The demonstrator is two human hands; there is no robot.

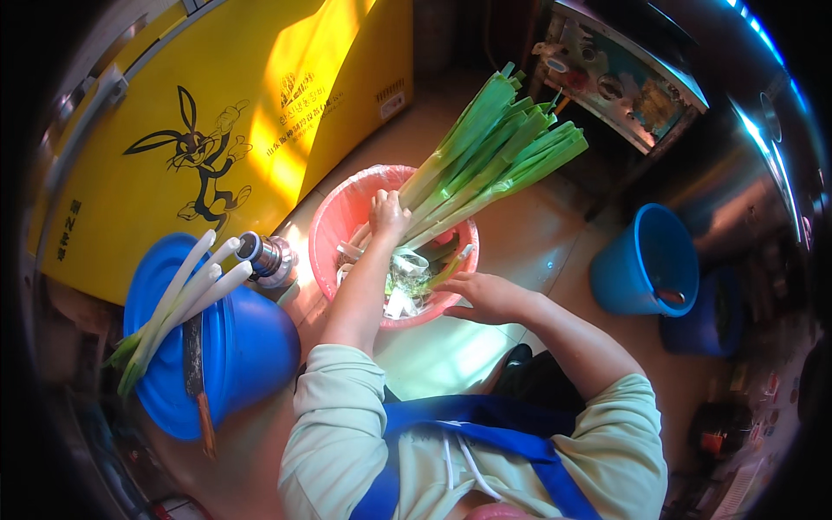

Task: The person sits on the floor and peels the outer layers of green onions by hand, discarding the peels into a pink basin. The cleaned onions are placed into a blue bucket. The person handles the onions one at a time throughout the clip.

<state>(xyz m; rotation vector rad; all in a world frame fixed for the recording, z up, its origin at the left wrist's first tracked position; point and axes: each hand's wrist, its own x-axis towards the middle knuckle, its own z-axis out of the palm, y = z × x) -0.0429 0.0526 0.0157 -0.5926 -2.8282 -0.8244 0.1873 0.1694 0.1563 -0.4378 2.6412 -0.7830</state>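
Note:
A bunch of large green onions (pixel 478 153) leans out over the far rim of a pink, plastic-lined bin (pixel 328 218), green tops pointing away from me. My left hand (pixel 390 218) is closed around the pale lower stalks. My right hand (pixel 484 298), fingers apart, hovers at the bin's near right rim, close to a loose yellow-green leaf (pixel 455 263). White onion trimmings and roots (pixel 406 283) lie in the bin. To the left, several peeled onion stalks (pixel 185 286) and a wooden-handled knife (pixel 195 370) rest on a blue lidded bucket (pixel 253 351).
A yellow freezer cabinet (pixel 227 78) bearing a rabbit drawing and writing stands at far left. Beside the blue bucket is a metal-topped container (pixel 270 257). A light-blue bucket (pixel 614 273) stands right, near a worn metal appliance (pixel 617 84). Sunlight falls on the tiled floor (pixel 435 361).

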